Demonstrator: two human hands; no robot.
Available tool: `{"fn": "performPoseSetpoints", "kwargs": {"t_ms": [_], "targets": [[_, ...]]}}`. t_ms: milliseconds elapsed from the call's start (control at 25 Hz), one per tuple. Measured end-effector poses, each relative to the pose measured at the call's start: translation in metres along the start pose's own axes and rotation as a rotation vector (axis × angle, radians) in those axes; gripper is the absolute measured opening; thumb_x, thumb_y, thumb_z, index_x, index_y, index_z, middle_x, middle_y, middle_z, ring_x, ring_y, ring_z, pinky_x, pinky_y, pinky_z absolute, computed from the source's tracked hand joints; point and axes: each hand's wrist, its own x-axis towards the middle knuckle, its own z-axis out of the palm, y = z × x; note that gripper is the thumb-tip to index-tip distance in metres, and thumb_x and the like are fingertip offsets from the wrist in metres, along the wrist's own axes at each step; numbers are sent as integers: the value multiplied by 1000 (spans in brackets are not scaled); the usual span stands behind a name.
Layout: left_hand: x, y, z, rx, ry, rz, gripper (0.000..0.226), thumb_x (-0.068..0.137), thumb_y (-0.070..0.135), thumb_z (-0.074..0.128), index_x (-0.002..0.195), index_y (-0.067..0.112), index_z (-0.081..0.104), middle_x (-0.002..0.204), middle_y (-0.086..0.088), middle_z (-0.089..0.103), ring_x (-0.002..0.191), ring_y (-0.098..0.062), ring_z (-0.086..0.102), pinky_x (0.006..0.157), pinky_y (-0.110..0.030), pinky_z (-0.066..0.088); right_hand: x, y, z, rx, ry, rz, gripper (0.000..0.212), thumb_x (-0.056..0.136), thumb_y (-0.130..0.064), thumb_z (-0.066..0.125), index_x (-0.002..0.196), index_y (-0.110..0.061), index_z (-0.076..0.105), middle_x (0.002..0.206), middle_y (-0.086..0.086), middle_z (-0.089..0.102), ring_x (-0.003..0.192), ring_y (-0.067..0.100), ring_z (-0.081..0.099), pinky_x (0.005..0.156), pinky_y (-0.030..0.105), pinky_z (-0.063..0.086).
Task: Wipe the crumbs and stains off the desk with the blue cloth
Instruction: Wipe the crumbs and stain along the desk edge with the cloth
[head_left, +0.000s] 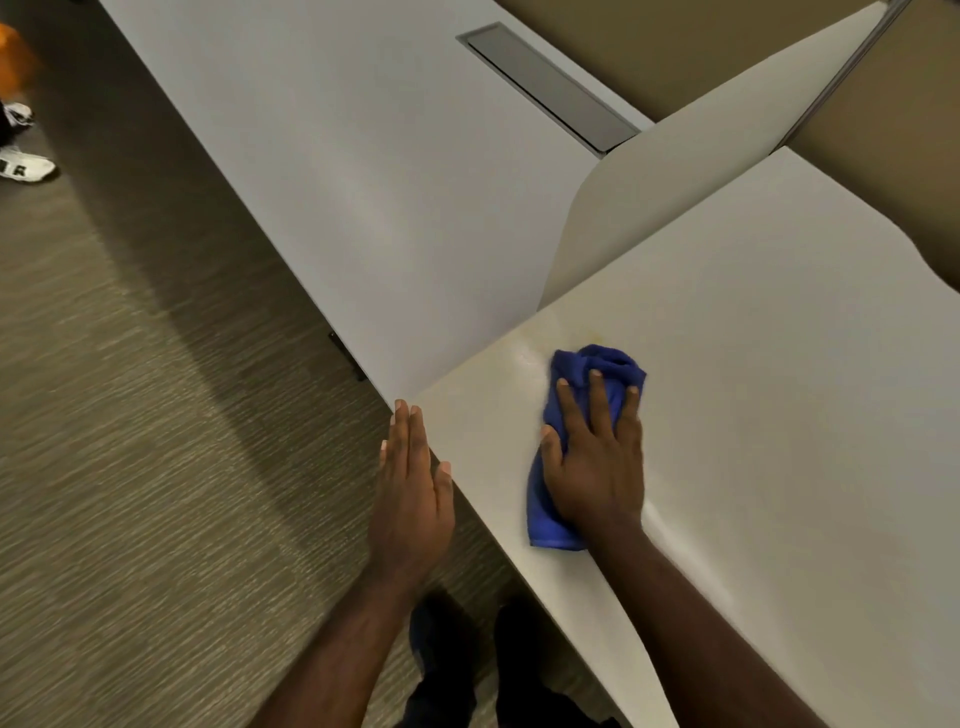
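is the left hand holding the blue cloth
No, the right hand presses flat on the blue cloth on the desk, while the left hand is open at the desk's edge.

Black letters on white shoe, not clearly legible.

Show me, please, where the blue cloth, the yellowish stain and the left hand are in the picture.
blue cloth (613, 364): head view, on its bunched far end beyond the fingertips.
yellowish stain (550, 332): head view, on the faint mark by the desk corner.
left hand (413, 488): head view, on the back of the hand.
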Motion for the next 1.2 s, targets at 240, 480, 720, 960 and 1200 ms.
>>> {"fn": "performPoseSetpoints", "kwargs": {"t_ms": [240,480,720,960,1200], "targets": [[0,-2,1,-24,4,28,64,100,35,26,154,11,1,164,-4,-6,151,-13,-3,123,-40,10,33,27,-14,85,-3,87,84,85,-57,49,152,-35,3,161,16,3,146,40,-1,119,53,10],[2,-3,0,-11,4,32,65,100,37,25,154,11,1,164,-5,-4,151,-14,-1,122,-40,9,80,24,-16,85,-35,-10,86,84,-71,39,153,-28,9,161,11,-4,148,33,-6,120,46,4],[2,-4,-3,6,-1,26,65,99,37,25,154,11,1,164,-5,-1,151,-15,0,122,-39,9,94,-5,-11,26,-86,-173,83,91,-67,26,154,-18,5,162,9,-5,147,33,-14,120,48,1],[1,-3,-4,-1,1,24,66,99,38,28,154,13,0,164,-1,-2,151,-12,-2,122,-34,5,57,-51,2,-16,-157,-385,78,93,-65,24,154,-22,1,162,9,-8,146,32,-16,120,45,-3],[1,-2,-4,27,-5,3,67,98,38,29,154,14,0,164,2,-4,150,-10,-5,121,-32,3,48,-61,8,-87,-177,-488,73,93,-66,16,153,-28,0,162,4,-9,146,25,-19,120,47,-4]]}}
